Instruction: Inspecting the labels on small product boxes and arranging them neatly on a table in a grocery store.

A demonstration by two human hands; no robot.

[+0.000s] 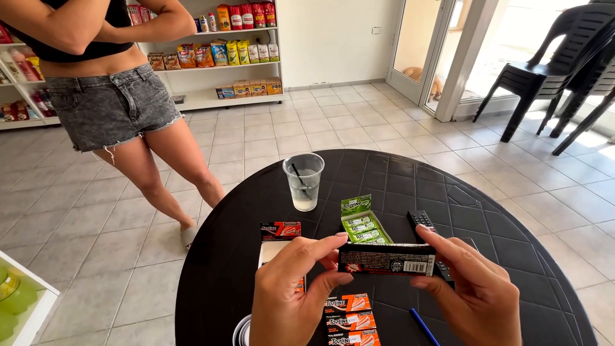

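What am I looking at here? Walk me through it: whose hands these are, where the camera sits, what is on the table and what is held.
There is no machine here. One camera, worn on a person's head, looks down at their own two bare hands. The left hand and the right hand together hold a flat black packet, each pinching one end, above a round black table.

On the table stand a clear plastic cup with a dark stirrer in it, an open green packet, a red and black packet, orange packets near the front edge, a black remote control and a blue pen.

Another person stands on the tiled floor to the left, arms folded. Behind them are shelves of goods; dark plastic chairs stand at the right.
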